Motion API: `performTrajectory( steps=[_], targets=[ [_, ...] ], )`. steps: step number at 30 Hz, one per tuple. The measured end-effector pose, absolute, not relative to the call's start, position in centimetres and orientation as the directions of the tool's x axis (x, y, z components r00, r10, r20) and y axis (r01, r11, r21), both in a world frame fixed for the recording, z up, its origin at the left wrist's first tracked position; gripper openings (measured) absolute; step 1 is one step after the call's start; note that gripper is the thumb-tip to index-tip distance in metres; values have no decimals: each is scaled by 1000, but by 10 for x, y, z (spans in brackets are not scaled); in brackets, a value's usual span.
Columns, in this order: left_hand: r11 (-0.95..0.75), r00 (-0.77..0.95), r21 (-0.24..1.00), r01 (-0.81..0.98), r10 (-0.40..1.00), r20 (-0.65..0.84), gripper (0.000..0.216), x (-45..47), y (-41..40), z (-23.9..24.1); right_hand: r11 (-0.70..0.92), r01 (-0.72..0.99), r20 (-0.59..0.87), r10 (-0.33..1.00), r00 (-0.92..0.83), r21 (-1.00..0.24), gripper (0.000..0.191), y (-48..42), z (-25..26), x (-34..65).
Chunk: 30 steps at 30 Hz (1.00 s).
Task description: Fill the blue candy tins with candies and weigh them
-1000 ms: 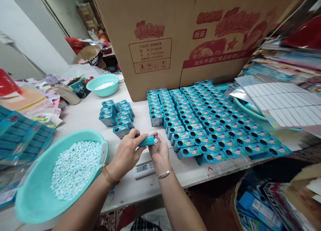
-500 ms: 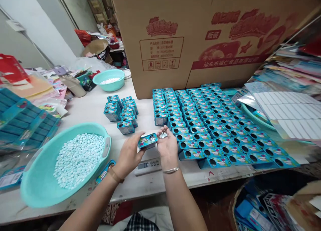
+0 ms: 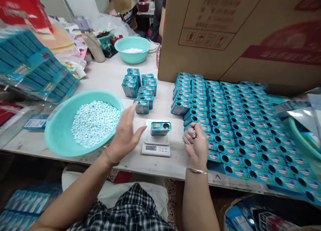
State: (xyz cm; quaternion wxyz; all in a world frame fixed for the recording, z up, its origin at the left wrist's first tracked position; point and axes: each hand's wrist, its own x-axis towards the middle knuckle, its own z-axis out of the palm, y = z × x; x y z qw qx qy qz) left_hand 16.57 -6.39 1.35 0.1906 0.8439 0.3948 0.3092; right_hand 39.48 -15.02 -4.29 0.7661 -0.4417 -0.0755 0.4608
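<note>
A small blue tin [image 3: 161, 128] with a round hole in its top sits on a white digital scale [image 3: 156, 145] near the table's front edge. My left hand [image 3: 124, 135] hovers just left of the scale, fingers stretched out, holding nothing. My right hand [image 3: 196, 142] is closed in a fist to the right of the scale; what it holds is hidden. A turquoise basin [image 3: 57, 130] of pale blue tablets stands to the left of my left hand.
Rows of open blue tins [image 3: 225, 117] fill the table's right side. A small group of tins [image 3: 140, 87] stands behind the scale. A big cardboard box [image 3: 225, 33] rises at the back, a smaller bowl [image 3: 132, 49] at back left, wrapped blue packs [image 3: 27, 70] far left.
My left hand has set the tin on the scale and let go, fingers now spread. My right hand, which held loose tablets on its open palm, has closed into a fist. The view tilted down.
</note>
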Motion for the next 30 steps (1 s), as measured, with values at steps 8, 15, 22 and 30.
performTrajectory(
  steps=[8,15,22,30],
  targets=[
    [-312,185,799,514,950,252,55,85,-89,14,15,-438,-277,755,594,-899,23,-156,-43,393],
    [-259,187,846,466,963,192,45,78,-94,1,-111,-339,-280,818,503,-934,16,-140,-23,387],
    [-302,362,848,437,921,141,39,87,-94,-9,-218,109,-152,890,430,-970,18,-126,-15,378],
    [-281,408,872,400,907,105,38,82,-100,-15,-242,652,-54,954,295,-718,25,-119,-2,373]
  ],
)
